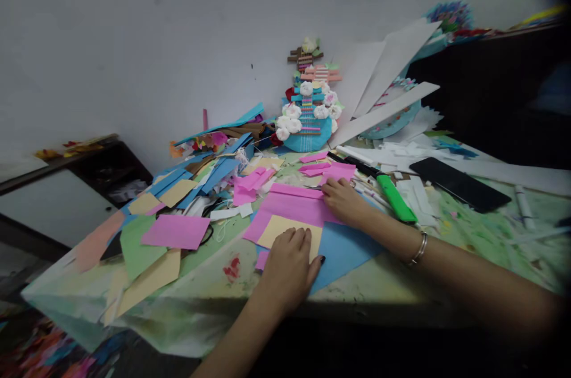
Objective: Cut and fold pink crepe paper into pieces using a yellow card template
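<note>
My left hand (288, 271) lies with its fingers flat on a cream paper rectangle (269, 231), thumb out to the right. That rectangle rests on a larger pink paper sheet (285, 205), with blue paper (345, 250) beneath. At the sheet's upper right, my right hand (344, 202) has its fingers bent and closed over the pink paper. A thin dark tip (313, 188) pokes out left of these fingers; what it belongs to is hidden. Beyond the hand lies another pink piece (339, 172).
A green box cutter (397, 197), a black phone (459, 183) and a marker (524, 207) lie on the right. Paper pieces (176, 231) and scraps cover the left. A blue paper guitar with white flowers (307, 137) stands against the wall, beside white strips (386, 110).
</note>
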Demonstrator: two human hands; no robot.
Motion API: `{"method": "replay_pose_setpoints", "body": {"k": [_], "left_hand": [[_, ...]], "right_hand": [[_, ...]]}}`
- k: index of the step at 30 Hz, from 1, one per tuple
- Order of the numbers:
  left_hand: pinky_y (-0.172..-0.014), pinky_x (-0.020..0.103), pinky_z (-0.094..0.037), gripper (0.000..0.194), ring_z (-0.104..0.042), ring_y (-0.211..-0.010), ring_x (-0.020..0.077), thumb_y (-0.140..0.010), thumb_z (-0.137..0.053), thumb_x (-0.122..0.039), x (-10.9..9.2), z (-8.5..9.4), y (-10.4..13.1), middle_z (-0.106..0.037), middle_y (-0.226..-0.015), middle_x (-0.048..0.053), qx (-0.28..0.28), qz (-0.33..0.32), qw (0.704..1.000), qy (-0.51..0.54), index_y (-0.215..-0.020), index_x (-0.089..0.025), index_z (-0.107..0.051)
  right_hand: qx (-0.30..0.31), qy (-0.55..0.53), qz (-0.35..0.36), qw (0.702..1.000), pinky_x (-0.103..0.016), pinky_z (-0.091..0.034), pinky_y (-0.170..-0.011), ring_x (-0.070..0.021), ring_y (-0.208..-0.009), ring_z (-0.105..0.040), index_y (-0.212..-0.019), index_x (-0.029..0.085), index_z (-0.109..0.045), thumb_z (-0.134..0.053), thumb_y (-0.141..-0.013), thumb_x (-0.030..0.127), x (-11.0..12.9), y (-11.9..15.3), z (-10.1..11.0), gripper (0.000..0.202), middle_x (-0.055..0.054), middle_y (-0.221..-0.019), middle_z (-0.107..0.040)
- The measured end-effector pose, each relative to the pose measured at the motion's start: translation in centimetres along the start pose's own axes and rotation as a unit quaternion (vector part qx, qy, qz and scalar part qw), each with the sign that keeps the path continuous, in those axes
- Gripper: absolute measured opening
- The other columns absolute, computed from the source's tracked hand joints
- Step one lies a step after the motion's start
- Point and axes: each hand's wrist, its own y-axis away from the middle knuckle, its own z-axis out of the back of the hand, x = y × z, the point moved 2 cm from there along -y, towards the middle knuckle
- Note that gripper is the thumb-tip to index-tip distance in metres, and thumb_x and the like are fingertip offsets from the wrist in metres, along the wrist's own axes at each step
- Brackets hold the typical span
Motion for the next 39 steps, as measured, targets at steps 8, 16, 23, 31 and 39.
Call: {"method": "replay_pose_setpoints", "body": {"k": [8,16,23,31,39], "left_hand": [[-0.104,0.046,-0.042,0.045,-0.050,-0.120,0.0293,-0.090,-0.047,-0.026,1.3,0.3,1.5,-0.058,-0.128,0.015,-0.013,-0.075,0.997,0.028,-0.131,-0.007,-0.050],[-0.106,0.050,-0.039,0.045,-0.046,-0.125,0.0296,-0.092,-0.044,-0.026,2.4,0.9,3.0,-0.057,-0.131,0.012,0.007,-0.131,0.987,0.092,-0.134,-0.010,-0.048],[-0.090,0.039,-0.050,0.025,-0.058,-0.100,0.0216,-0.095,-0.044,-0.022,2.3,1.2,1.9,-0.065,-0.108,0.006,0.004,-0.102,0.989,0.109,-0.114,-0.018,-0.059],[-0.073,0.037,-0.054,0.023,-0.061,-0.086,0.0217,-0.092,-0.047,-0.015,2.3,0.1,0.4,-0.066,-0.094,0.005,-0.038,-0.033,0.994,0.092,-0.111,-0.017,-0.061],[-0.058,0.026,-0.052,0.024,-0.063,-0.078,0.0164,-0.093,-0.048,-0.014,1.2,-1.4,1.0,-0.065,-0.092,0.004,-0.152,0.002,0.988,0.010,-0.114,-0.016,-0.060]], "right_hand": [[0.020,-0.001,0.018,1.000,-0.039,-0.052,-0.087,-0.0195,-0.102,-0.059,-0.118,0.012,-0.056,-0.055,-0.093,0.033,-0.3,2.3,0.9,0.032,-0.011,-0.117,-0.058],[-0.010,-0.107,-0.036,0.994,-0.035,-0.046,-0.075,-0.0220,-0.084,-0.056,-0.070,0.013,-0.066,-0.050,-0.088,0.014,0.3,6.1,1.6,0.024,-0.010,-0.079,-0.063],[-0.090,-0.187,-0.103,0.973,-0.034,-0.050,-0.079,-0.0219,-0.090,-0.060,-0.094,0.013,-0.069,-0.041,-0.094,0.023,-2.6,9.7,0.9,0.029,-0.014,-0.100,-0.065],[-0.068,-0.202,-0.138,0.967,-0.038,-0.053,-0.074,-0.0245,-0.087,-0.062,-0.096,0.014,-0.069,-0.047,-0.091,0.026,-3.0,10.2,-0.4,0.026,-0.014,-0.099,-0.066],[-0.042,-0.173,-0.239,0.954,-0.033,-0.047,-0.080,-0.0221,-0.090,-0.061,-0.091,0.017,-0.068,-0.045,-0.089,0.026,-5.9,9.8,1.0,0.025,-0.011,-0.095,-0.067]]}}
